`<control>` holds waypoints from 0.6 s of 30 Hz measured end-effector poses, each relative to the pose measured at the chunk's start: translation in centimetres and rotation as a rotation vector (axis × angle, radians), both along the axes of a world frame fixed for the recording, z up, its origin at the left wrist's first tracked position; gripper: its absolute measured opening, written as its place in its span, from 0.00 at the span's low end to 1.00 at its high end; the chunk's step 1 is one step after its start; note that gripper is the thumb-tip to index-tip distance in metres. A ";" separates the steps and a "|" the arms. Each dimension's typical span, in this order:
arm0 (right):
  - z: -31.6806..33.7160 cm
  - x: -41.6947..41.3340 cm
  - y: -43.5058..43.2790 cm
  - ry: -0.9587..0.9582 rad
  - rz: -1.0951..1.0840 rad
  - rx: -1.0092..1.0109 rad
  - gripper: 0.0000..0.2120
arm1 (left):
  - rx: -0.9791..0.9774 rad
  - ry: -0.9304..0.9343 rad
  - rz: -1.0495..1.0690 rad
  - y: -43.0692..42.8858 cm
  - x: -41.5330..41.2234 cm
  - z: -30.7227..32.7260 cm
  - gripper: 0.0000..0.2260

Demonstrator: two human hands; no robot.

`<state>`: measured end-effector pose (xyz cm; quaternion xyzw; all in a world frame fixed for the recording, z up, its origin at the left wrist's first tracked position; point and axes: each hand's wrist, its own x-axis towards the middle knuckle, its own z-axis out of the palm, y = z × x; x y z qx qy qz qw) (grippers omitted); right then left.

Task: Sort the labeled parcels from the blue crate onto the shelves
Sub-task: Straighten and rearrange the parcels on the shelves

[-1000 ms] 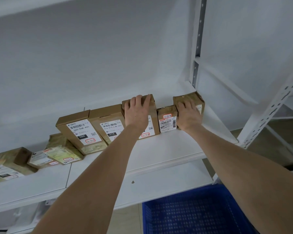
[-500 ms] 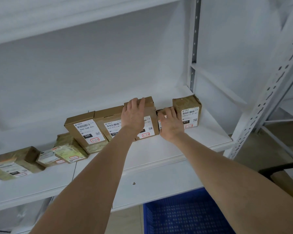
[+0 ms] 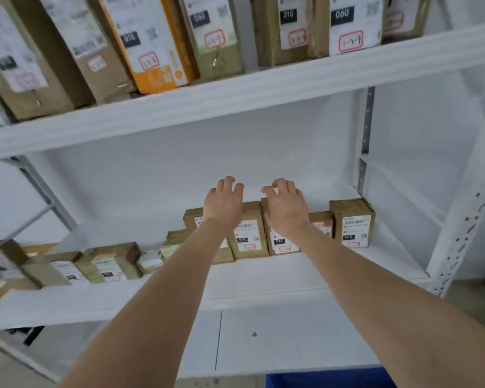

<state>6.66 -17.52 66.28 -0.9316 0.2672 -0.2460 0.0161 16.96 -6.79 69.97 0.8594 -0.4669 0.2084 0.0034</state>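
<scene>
A row of small brown labeled parcels stands on the middle white shelf (image 3: 263, 275). My left hand (image 3: 223, 203) hovers in front of and above one upright parcel (image 3: 247, 236), fingers loosely spread and holding nothing. My right hand (image 3: 284, 207) hovers beside it over another parcel (image 3: 280, 243), fingers relaxed and empty. A small parcel (image 3: 321, 222) and a taller taped parcel (image 3: 353, 222) stand to the right. Only a corner of the blue crate (image 3: 328, 381) shows at the bottom.
The upper shelf (image 3: 235, 99) carries several large labeled boxes, one orange and white (image 3: 151, 43). More small parcels (image 3: 107, 261) lie along the left of the middle shelf. A perforated white upright (image 3: 465, 225) stands at the right. A lower shelf (image 3: 277, 340) sits below.
Both hands have lifted off the parcels and now hover with fingers spread. The view has tilted upward, bringing the upper shelf and its boxes into sight.
</scene>
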 end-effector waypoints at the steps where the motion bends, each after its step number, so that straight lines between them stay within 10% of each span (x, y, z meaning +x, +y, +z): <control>1: 0.9 0.4 0.8 -0.014 0.014 -0.019 0.25 | -0.017 -0.008 0.007 0.9 0.2 0.8 0.25; 18: 18.8 8.4 20.9 -0.295 0.008 -0.319 0.20 | -0.241 -0.316 -0.228 20.4 8.7 16.9 0.14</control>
